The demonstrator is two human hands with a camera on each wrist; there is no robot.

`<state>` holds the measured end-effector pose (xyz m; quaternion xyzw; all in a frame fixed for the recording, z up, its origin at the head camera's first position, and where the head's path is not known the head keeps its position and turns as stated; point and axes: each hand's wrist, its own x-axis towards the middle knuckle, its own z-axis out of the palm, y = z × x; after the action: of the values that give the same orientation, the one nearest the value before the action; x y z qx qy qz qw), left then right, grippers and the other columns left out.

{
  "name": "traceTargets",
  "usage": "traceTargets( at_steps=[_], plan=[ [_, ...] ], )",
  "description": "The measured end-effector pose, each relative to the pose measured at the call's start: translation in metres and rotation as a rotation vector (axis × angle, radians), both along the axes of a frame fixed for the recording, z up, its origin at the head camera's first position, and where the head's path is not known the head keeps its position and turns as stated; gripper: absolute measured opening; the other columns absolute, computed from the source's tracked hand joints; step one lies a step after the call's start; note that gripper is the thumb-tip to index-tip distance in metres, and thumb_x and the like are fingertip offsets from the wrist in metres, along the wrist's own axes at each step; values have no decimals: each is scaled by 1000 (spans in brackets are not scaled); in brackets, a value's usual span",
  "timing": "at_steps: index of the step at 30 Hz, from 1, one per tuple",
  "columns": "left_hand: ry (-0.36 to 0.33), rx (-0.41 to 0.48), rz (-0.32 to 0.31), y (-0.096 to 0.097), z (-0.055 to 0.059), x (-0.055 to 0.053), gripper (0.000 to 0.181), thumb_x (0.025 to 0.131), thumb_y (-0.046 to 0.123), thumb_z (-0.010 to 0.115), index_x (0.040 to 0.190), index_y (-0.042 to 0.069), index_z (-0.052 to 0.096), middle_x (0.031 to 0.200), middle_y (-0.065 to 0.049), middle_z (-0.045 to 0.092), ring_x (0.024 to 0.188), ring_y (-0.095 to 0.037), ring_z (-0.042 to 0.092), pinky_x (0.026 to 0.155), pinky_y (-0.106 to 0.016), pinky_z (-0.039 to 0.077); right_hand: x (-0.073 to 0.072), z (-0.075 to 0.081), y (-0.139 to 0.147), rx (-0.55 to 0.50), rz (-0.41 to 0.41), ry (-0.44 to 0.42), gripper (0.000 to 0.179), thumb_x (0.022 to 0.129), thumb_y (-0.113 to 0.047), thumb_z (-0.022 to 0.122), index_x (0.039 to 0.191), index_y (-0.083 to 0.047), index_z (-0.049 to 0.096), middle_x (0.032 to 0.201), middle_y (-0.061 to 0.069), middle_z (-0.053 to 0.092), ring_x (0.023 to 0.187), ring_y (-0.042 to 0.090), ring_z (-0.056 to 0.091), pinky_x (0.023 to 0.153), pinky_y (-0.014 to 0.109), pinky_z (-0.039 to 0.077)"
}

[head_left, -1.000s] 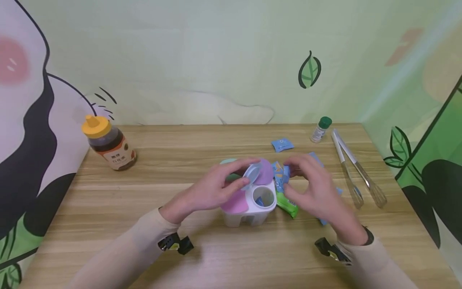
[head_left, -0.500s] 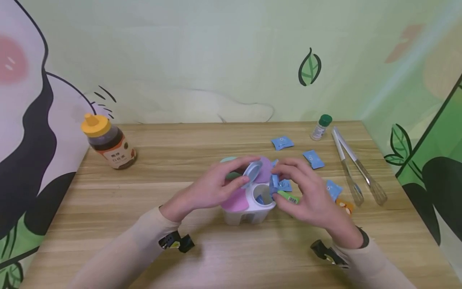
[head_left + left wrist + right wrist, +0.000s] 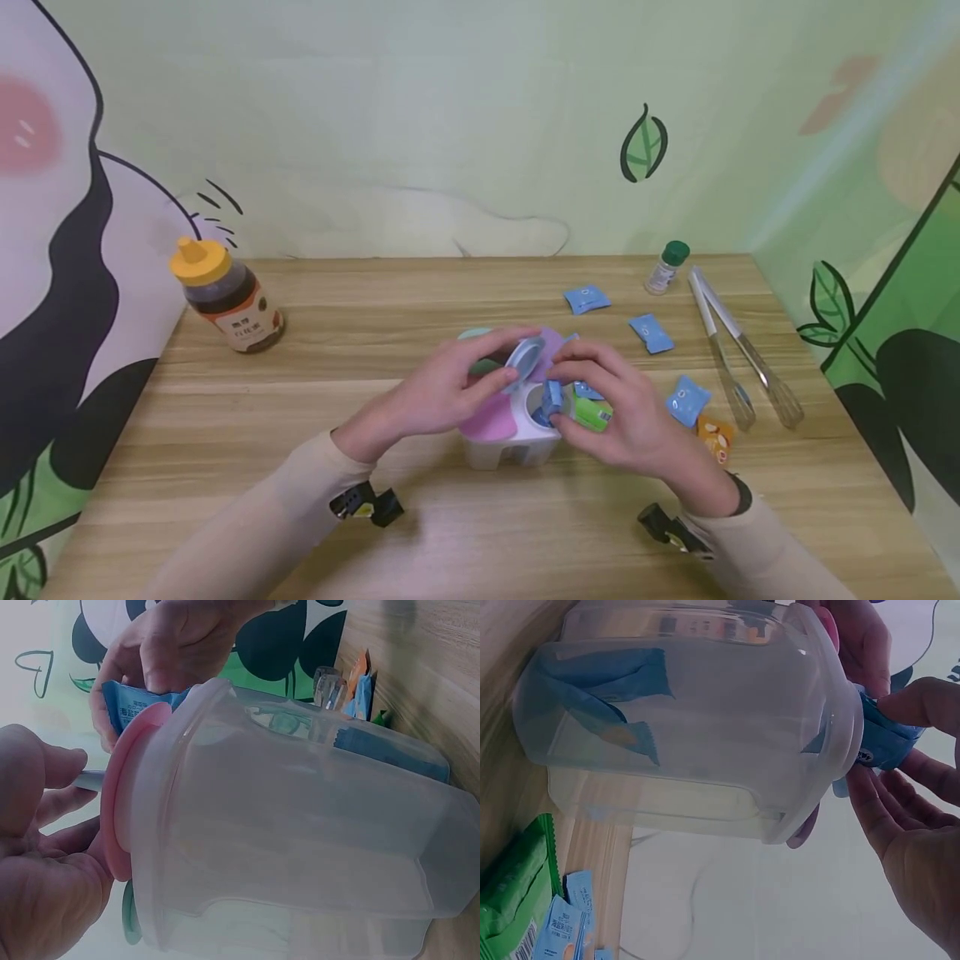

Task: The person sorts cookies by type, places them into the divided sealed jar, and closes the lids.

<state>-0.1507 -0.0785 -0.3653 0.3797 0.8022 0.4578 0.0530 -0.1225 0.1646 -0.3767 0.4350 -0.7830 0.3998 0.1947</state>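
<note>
A translucent white storage box (image 3: 483,454) with several round-mouthed compartments stands mid-table, topped by pink (image 3: 491,419), purple and green lids. My left hand (image 3: 438,392) pinches the raised light-blue lid (image 3: 527,358) between thumb and fingers. Between the thumb and fingers of my right hand (image 3: 630,408) is a small blue snack packet (image 3: 552,398), held at the uncovered mouth. The right wrist view shows that packet (image 3: 889,735) partly inside the rim. Lower in the same compartment lie blue packets (image 3: 619,675), seen through the wall.
Right of the box lie a green packet (image 3: 594,414), several blue packets (image 3: 651,333) and an orange one (image 3: 716,437). Farther right are metal tongs (image 3: 731,342) and a green-capped shaker (image 3: 667,268). A yellow-capped syrup bottle (image 3: 228,296) stands at left.
My right hand has moved left, carrying the blue packet from beside the box to the uncovered mouth. The left hand and the raised lid have stayed in place.
</note>
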Motion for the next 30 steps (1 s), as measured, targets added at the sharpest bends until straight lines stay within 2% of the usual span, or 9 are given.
traceTargets(
  at_steps=[9, 15, 22, 30],
  plan=[
    [7, -5, 4, 0, -1, 0, 47, 99, 16, 57, 145, 18, 47, 139, -1, 57, 115, -12, 62, 95, -30, 52, 0, -5, 1, 95, -18, -8, 34, 77, -12, 74, 108, -3, 65, 119, 13, 57, 107, 22, 58, 101, 16, 43],
    [19, -10, -3, 1, 0, -1, 47, 99, 15, 56, 145, 17, 46, 141, -2, 56, 117, -13, 61, 97, -31, 51, 0, -7, 1, 89, -1, 22, 34, 76, -13, 74, 107, -2, 66, 116, 13, 59, 107, 23, 59, 102, 17, 43],
    [14, -14, -5, 0, -1, 0, 48, 100, 16, 55, 146, 18, 45, 141, -3, 56, 118, -14, 60, 97, -30, 51, 0, -8, 0, 96, 22, 45, 29, 83, -16, 71, 109, -5, 67, 115, 10, 60, 104, 20, 59, 95, 13, 46],
    [9, -16, -3, 0, -1, 0, 47, 100, 17, 55, 146, 19, 45, 140, -2, 56, 117, -14, 61, 96, -31, 52, -2, -9, 0, 107, 44, 74, 22, 85, -18, 70, 105, -9, 69, 114, 11, 60, 96, 17, 61, 81, 18, 54]
  ],
)
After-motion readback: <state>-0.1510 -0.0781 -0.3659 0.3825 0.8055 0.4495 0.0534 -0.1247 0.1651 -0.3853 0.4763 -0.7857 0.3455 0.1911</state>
